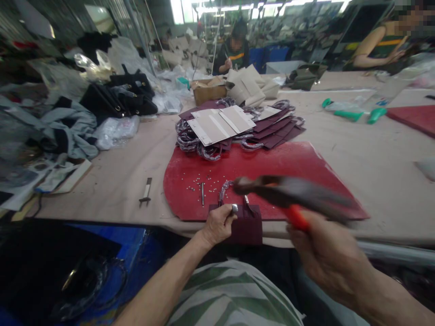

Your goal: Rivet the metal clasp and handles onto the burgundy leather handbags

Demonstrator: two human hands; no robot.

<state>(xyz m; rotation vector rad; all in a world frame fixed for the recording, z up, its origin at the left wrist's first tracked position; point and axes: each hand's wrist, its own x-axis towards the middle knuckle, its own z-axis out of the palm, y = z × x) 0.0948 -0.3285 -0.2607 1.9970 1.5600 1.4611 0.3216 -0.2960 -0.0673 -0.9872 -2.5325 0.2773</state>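
Observation:
My right hand (326, 253) is closed on the orange-red handle of a hammer (288, 190); its dark head is raised above the board and smeared by motion. My left hand (217, 224) pinches a small metal tool with a shiny silver top (234, 208), its lower end hidden. Under that tool lies a dark maroon bag panel (248, 228), overhanging the table's front edge. A plastic-wrapped handle (224, 188) is attached to the panel. The panel rests partly on a red board (272, 158). Left of it lie a thin metal rod (203, 194) and several tiny rivet-like pieces (193, 188).
Stacked maroon panels with wrapped handles (278, 129) and a beige panel (220, 123) lie behind. A metal tool (146, 192) sits left of the board. Black bags (122, 95) and plastic crowd the left. Green-ended rolls (348, 116) lie right. Two people work across the table.

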